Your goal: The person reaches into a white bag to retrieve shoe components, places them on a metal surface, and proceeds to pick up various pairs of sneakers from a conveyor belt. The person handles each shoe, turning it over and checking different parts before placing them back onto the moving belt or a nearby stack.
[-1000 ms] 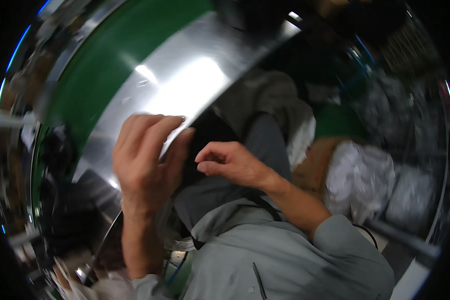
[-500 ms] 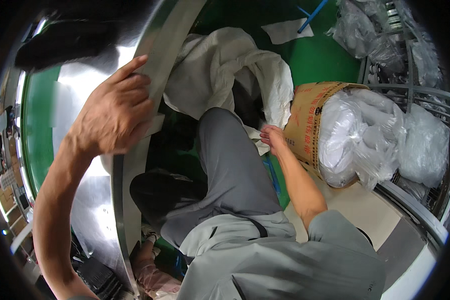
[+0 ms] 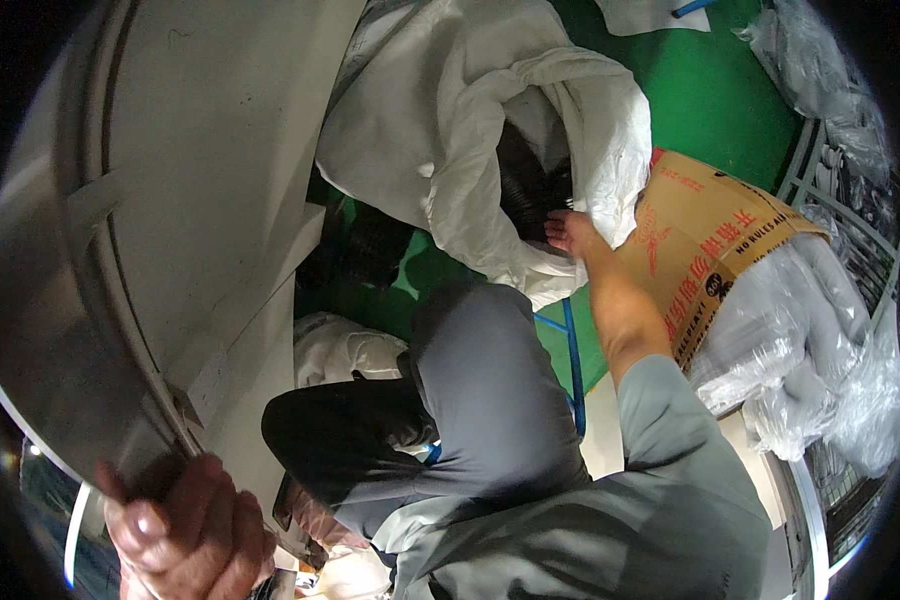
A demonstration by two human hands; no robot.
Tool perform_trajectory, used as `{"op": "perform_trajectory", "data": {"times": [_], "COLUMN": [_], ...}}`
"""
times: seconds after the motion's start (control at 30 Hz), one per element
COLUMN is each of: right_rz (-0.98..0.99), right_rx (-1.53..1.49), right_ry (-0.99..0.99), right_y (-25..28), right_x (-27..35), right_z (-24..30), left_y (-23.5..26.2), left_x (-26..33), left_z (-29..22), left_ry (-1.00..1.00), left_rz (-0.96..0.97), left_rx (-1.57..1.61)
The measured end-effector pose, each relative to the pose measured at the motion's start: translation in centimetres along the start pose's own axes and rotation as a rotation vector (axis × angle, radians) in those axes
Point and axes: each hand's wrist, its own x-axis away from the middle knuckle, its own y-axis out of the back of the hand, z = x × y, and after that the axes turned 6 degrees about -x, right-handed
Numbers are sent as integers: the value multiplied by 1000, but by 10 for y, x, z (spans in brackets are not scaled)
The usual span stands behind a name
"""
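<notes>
My right hand (image 3: 573,232) reaches into the mouth of a white woven sack (image 3: 470,170), its fingers slightly bent and apart with nothing visible in them. Inside the sack, just beyond the fingertips, lie dark ribbed pieces (image 3: 530,185); their kind is hard to make out in the shadow. At the lower left my left hand (image 3: 185,530) is closed around the edge of a shiny metal tabletop (image 3: 55,340), thumb on top and fingers curled at the rim.
A brown carton (image 3: 725,245) holding clear plastic bags (image 3: 780,330) stands right of the sack. Behind it is a grey wire rack (image 3: 850,220) with more bagged goods. Blue metal legs (image 3: 574,365) rise beside my knee. Under the table lies another pale sack (image 3: 340,350).
My left hand has come down from above the table to grip its edge. My right hand has moved forward into the sack's mouth. My view has shifted toward the floor and sack.
</notes>
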Motion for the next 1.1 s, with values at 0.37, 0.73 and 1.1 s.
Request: {"op": "perform_trajectory", "data": {"times": [0.37,0.73,1.1], "right_rz": [-659,-123,-77], "right_rx": [136,1541,2181], "right_ry": [824,1448,981], "right_y": [114,7,19], "right_x": [-32,-60,-23], "right_z": [25,66,88], "left_y": [-6,-6,-6], "left_x": [-20,-19,-13], "left_z": [20,24,13], "left_ry": [-85,-104,-43], "left_rz": [-61,-80,-22], "left_rx": [69,85,86]}}
